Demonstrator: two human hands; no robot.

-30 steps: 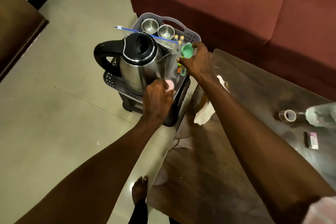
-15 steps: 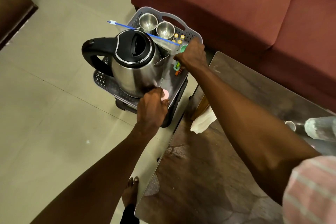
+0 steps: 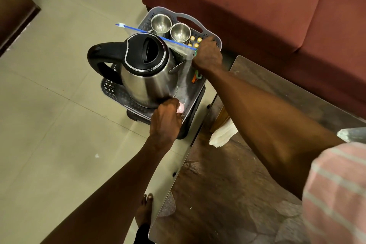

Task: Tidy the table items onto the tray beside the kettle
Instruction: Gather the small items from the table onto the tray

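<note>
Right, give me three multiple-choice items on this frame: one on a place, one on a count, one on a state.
1. Where does the kettle stand?
A. on the glass table
B. on the grey tray
C. on the sofa

2. How many steel cups are on the tray?
A. one
B. two
C. four

3. What is the left hand doing?
A. holding a small pink item at the tray's near edge
B. lying flat on the floor
C. lifting the kettle by its handle

Answers: 1 B, the kettle's base sits inside the tray; 2 B, two cups stand side by side behind the kettle; 3 A, curled fingers hold the pink piece.
</note>
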